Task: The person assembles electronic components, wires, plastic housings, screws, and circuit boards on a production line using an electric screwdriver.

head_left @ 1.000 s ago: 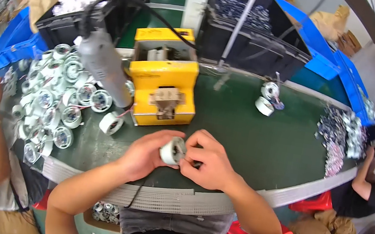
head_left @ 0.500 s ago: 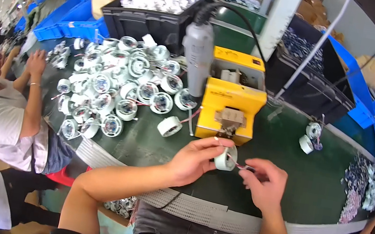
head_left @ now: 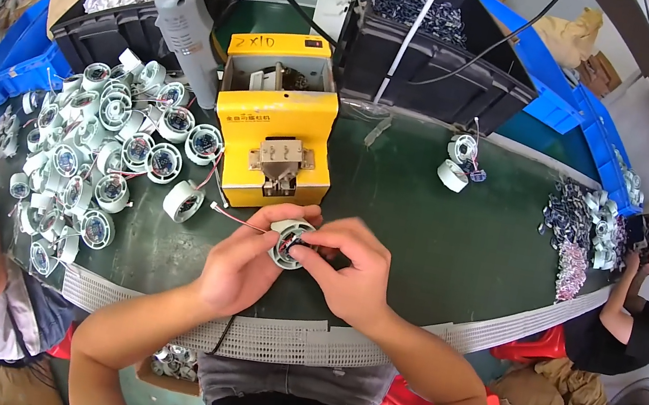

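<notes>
A round white plastic housing (head_left: 280, 257) is held up in front of the yellow machine. My left hand (head_left: 238, 261) is closed around its left side. The thumb and fingers of my right hand (head_left: 351, 272) are closed at its open face, on a small dark part (head_left: 296, 243) with red wiring; the fingertips partly cover it. From the housing a thin red and white wire (head_left: 239, 220) with a small white plug runs out to the left, past my left fingers. A similar white housing (head_left: 184, 202) lies on the green table just left of the machine.
The yellow machine (head_left: 275, 129) stands directly beyond my hands. At left is a heap of white housings (head_left: 82, 151); a grey handheld tool (head_left: 190, 31) hangs above. Black bins (head_left: 435, 70) stand behind. Small parts (head_left: 572, 268) lie at right. Co-workers sit at both sides.
My right hand has brought the dark part from beside the housing into its open face. The housing's open side has turned more upward. The view has swung right.
</notes>
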Demonstrator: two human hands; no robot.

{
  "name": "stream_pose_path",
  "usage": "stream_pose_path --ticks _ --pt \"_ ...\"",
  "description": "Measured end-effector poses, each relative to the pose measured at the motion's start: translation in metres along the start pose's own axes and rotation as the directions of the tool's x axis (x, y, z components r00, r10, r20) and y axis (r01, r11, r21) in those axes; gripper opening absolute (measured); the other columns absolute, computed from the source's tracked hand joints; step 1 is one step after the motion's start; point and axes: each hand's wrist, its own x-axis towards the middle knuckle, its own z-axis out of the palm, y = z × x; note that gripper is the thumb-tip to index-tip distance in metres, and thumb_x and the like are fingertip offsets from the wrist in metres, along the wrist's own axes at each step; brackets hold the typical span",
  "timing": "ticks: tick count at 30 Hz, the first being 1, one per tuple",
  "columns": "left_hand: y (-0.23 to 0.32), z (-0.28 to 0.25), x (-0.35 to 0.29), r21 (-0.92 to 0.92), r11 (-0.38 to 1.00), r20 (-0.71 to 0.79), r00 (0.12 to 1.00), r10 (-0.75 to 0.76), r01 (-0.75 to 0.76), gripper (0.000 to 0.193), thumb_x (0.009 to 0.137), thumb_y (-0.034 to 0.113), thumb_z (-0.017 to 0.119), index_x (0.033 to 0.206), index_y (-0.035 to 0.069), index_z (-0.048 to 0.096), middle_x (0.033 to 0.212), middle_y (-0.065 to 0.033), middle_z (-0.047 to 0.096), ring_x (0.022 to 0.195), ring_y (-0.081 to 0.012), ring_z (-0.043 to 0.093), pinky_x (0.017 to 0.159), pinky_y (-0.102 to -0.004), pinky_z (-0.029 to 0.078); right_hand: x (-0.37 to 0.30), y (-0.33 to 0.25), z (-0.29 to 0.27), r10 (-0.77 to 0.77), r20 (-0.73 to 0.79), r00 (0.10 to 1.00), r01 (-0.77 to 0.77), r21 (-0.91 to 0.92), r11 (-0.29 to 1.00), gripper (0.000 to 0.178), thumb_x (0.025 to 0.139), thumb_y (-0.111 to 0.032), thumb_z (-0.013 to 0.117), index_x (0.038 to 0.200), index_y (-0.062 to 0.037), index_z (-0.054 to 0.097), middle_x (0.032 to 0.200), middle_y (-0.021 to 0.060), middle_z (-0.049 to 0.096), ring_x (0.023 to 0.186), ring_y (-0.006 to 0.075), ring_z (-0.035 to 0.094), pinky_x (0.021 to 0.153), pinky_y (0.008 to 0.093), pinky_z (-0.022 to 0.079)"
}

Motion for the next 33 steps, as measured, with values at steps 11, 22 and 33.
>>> stream_pose_path --ticks 11,22,33 --pt "-0.002 0.002 -0.005 0.519 0.851 -0.153 0.988 0.002 0.078 0.046 0.092 0.002 0.054 0.135 0.005 0.038 0.119 -0.0041 0.052 0.106 -0.0134 0.054 0.089 -0.0272 0.049 0.005 0.015 0.009 0.161 -0.02 0.987 -0.147 0.313 0.939 0.014 0.078 0.003 0.071 0.087 -0.0005 0.061 0.098 0.007 0.058 0.083 0.0144 0.06 0.07 0.0267 0.052" --pt "0.027 -0.017 -0.008 0.468 0.821 -0.323 0.928 -0.184 0.326 0.039 0.092 0.003 0.052 0.129 -0.002 0.04 0.122 -0.0108 0.051 0.103 -0.0237 0.058 0.077 -0.0379 0.06 0.121 -0.046 0.103 -0.369 -0.062 0.927 0.268 -0.576 0.772 0.069 0.06 -0.037 0.083 0.112 -0.001 0.054 0.103 0.0131 0.059 0.111 0.0333 0.044 0.095 0.0469 0.03" --pt "0.024 -0.023 -0.004 0.291 0.9 -0.454 0.875 -0.169 0.325 0.029 0.095 0.008 0.047 0.123 -0.002 0.045 0.104 -0.0123 0.057 0.077 -0.0222 0.066 0.071 -0.0338 0.059 0.115 -0.067 0.063 0.039 -0.303 0.952 0.141 0.55 0.823 0.045 0.093 -0.016 0.047 0.131 -0.0011 0.028 0.061 0.0065 0.048 0.047 0.0147 0.049 0.046 0.0298 0.043"
